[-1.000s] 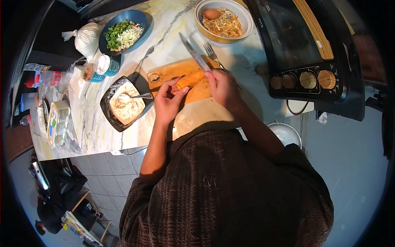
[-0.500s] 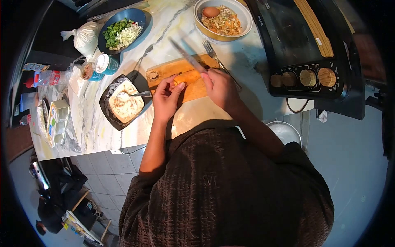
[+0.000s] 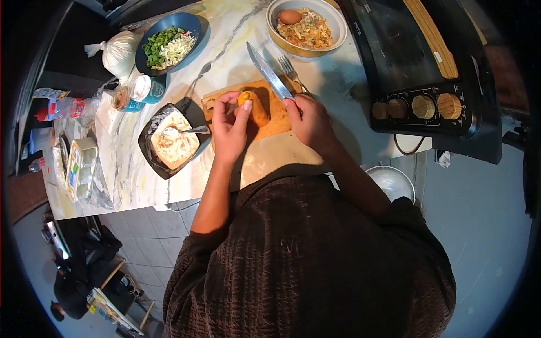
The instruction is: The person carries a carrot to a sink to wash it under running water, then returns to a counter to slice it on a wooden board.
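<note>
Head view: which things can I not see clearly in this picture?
- Carrot: near end hidden by the left hand.
- Knife: handle hidden in the right hand.
- Cutting board: partly covered by both hands.
- Cartons at the left edge: labels too small to read.

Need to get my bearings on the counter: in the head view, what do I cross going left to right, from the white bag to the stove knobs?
White bag → blue bowl → carrot → knife → yellow bowl → stove knobs.
</note>
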Demonstrator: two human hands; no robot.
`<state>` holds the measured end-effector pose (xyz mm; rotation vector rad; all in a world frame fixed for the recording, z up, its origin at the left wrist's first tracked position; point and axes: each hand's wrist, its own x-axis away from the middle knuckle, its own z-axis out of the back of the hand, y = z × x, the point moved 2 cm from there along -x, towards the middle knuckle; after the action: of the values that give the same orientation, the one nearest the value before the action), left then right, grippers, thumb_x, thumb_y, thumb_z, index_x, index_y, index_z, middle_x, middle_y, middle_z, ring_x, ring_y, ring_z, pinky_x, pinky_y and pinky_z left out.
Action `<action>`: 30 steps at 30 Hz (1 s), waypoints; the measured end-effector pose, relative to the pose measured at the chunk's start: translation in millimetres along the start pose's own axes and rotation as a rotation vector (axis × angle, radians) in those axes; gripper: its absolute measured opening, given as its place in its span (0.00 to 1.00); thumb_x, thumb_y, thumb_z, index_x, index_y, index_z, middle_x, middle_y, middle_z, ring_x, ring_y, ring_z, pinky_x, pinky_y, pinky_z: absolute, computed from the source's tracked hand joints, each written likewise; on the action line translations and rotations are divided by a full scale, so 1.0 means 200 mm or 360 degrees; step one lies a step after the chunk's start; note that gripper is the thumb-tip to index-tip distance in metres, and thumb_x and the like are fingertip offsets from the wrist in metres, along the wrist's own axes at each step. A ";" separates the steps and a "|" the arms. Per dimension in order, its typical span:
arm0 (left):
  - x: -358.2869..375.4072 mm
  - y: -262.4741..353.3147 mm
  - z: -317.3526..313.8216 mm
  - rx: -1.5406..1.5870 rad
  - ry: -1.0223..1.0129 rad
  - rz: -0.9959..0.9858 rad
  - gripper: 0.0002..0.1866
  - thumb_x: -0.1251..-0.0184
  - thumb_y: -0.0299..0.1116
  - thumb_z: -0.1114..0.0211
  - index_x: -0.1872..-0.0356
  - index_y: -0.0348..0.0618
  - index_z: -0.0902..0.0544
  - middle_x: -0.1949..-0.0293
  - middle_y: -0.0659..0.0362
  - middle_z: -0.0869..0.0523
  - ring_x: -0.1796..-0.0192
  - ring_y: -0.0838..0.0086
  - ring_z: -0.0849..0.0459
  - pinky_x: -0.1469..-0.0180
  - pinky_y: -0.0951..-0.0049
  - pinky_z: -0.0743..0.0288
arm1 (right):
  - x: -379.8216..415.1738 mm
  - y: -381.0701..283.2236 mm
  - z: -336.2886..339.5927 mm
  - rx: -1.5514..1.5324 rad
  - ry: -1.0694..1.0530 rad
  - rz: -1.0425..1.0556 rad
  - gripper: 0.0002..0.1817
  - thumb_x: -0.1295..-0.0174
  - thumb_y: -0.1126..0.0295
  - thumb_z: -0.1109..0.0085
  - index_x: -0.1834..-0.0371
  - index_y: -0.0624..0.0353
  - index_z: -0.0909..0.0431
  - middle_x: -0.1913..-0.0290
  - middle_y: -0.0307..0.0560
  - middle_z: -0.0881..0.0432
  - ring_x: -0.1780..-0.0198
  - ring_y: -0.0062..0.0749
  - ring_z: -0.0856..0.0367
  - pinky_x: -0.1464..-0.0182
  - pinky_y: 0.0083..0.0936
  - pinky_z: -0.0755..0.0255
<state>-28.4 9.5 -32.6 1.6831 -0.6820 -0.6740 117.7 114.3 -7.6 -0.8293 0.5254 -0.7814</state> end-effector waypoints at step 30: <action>0.07 0.07 0.03 -0.1345 -0.0133 -0.0059 0.21 0.47 0.33 0.27 0.53 0.34 0.18 0.62 0.51 0.13 0.65 0.70 0.15 0.60 0.73 0.22 | 0.07 0.02 0.03 0.0122 0.0018 0.0066 0.10 0.35 0.69 0.46 0.70 0.67 0.26 0.73 0.61 0.25 0.69 0.55 0.25 0.65 0.38 0.32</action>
<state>-25.1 -8.3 -21.2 0.8897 -0.3374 -0.9018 133.0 107.6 -8.8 -0.7415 0.5183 -0.7641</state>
